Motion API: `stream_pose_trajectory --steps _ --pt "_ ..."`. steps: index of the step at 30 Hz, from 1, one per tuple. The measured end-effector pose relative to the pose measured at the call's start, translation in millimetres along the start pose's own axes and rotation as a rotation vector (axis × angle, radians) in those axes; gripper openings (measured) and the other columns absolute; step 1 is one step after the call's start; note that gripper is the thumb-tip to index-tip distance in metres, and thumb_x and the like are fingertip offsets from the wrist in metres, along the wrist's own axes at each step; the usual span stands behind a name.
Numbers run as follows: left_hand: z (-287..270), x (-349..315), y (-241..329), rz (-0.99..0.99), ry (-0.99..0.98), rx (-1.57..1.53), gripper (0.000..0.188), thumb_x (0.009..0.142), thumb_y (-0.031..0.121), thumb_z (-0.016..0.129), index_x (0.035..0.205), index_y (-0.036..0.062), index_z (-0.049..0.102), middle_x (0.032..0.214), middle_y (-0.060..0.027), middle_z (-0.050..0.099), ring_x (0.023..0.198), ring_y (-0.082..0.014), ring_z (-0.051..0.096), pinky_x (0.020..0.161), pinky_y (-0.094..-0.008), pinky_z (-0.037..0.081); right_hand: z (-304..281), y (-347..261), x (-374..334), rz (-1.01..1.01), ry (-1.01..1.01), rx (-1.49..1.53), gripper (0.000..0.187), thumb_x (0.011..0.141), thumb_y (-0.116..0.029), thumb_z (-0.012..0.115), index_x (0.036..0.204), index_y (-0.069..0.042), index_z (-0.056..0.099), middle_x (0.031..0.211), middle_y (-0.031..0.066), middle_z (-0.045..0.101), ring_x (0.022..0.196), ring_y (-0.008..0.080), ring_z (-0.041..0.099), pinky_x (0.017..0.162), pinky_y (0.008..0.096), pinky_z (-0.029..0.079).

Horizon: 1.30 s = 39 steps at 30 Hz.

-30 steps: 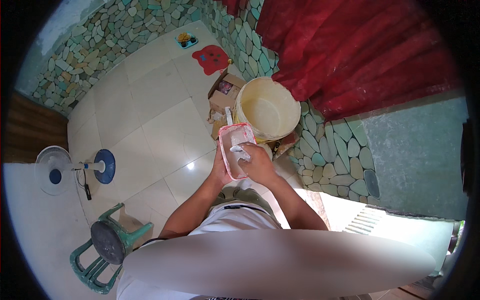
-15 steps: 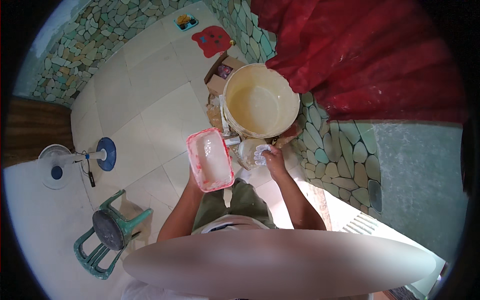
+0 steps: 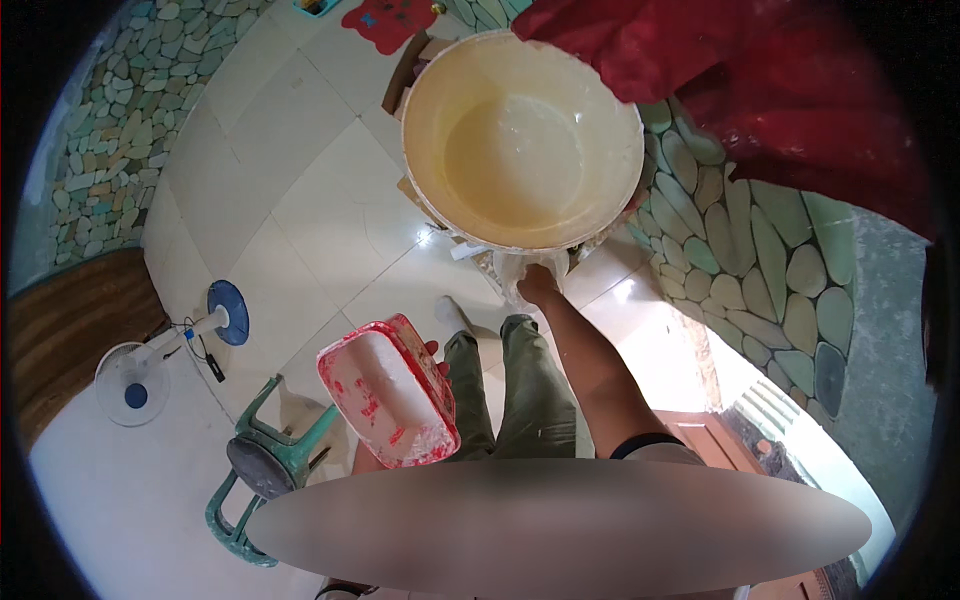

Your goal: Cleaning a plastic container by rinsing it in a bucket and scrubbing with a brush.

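Note:
My left hand (image 3: 438, 357) is wrapped around the side of a red rectangular plastic tub (image 3: 447, 398), its fingers showing on the right wall. White stuff smears the tub's inside and rim, and a white layer lies in it; the tub is tilted. Reaching down, my right hand (image 3: 538, 286) is at the mouth of a pale, see-through bag or container (image 3: 512, 268) on the floor. The fingers there are hidden, so what they hold cannot be seen. Just beyond stands a large round cream bucket (image 3: 425, 165) with pale liquid in the bottom.
A cardboard box (image 3: 403, 75) sits behind the bucket. Red cloth (image 3: 800, 120) hangs at the right over a pebble-clad wall (image 3: 760, 270). To the left are a green plastic chair (image 3: 310, 440) and a fan (image 3: 228, 312). A red mat (image 3: 385, 22) lies at the far end.
The red tub has moved left and nearer my body and is more tilted. My right hand, white-coated before, has gone down into the pale bag or container. The bucket looks closer.

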<state>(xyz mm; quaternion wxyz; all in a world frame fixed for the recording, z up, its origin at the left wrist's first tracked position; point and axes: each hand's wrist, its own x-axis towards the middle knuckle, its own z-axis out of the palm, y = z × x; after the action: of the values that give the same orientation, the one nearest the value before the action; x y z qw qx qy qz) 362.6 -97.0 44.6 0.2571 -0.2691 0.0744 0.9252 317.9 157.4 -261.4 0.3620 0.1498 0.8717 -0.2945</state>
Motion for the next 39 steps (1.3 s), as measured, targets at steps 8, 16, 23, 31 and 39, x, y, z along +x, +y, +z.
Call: stream_pose_trajectory --steps 8,16,23,31,39 --pt "-3 0 3 -0.134 0.055 -0.003 0.071 0.092 0.048 0.049 0.142 0.0021 0.03 0.139 -0.0225 0.041 0.121 -0.0396 0.049 0.097 -0.0534 0.046 30 -4 -12 -0.071 0.033 -0.145 0.025 0.082 -0.009 0.051 0.102 -0.002 0.064 0.104 0.0224 0.064 0.103 0.0367 0.061 0.09 0.0451 0.049" --pt "12 5 0 -0.17 0.026 -0.055 0.077 0.091 0.051 0.05 0.143 -0.0006 0.026 0.139 -0.0253 0.039 0.121 -0.0403 0.049 0.097 -0.0529 0.046 27 10 -5 0.124 0.191 0.163 0.034 0.096 -0.025 0.039 0.112 -0.001 0.057 0.116 0.0241 0.058 0.108 0.0421 0.056 0.093 0.0491 0.045" --pt "1 8 1 -0.156 0.019 0.052 0.071 0.091 0.047 0.052 0.143 0.0052 0.029 0.143 -0.0209 0.035 0.125 -0.041 0.043 0.097 -0.0553 0.046 20 3 -22 0.125 0.426 0.227 0.034 0.095 -0.02 0.039 0.117 0.002 0.051 0.122 0.0261 0.054 0.115 0.0413 0.051 0.097 0.0487 0.041" --pt "-7 10 4 -0.242 0.037 0.065 0.073 0.088 0.052 0.054 0.145 0.0118 0.03 0.144 -0.0214 0.034 0.126 -0.0424 0.043 0.099 -0.0564 0.044 6 -4 -33 0.098 0.45 0.081 0.039 0.083 -0.012 0.054 0.117 0.008 0.051 0.123 0.0301 0.049 0.116 0.0413 0.048 0.101 0.046 0.039" --pt "-3 9 7 -0.255 0.033 0.134 0.07 0.091 0.052 0.049 0.144 0.0098 0.032 0.146 -0.0203 0.033 0.127 -0.0418 0.042 0.093 -0.0564 0.047 1 -26 -33 0.134 0.411 0.132 0.026 0.082 -0.011 0.056 0.101 0.006 0.059 0.112 0.0254 0.053 0.111 0.0392 0.051 0.095 0.0442 0.044"
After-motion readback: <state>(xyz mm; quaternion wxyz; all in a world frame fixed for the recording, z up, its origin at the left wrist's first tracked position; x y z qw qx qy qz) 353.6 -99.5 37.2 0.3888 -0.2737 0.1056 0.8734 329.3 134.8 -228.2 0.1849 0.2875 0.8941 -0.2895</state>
